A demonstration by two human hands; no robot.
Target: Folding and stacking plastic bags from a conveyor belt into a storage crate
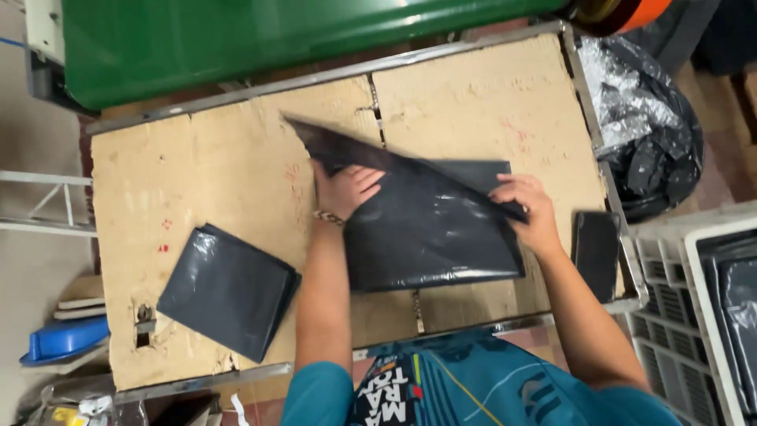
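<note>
Folding of a black plastic bag under way on a cardboard-topped table.
Left hand is pressing flat and open; right hand is pinching the bag's edge; one folded bag is lying finished at near left.

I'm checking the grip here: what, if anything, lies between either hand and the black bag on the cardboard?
Nothing visible does. The left hand presses flat on the black bag, and the right hand pinches its folded-over flap.
</note>
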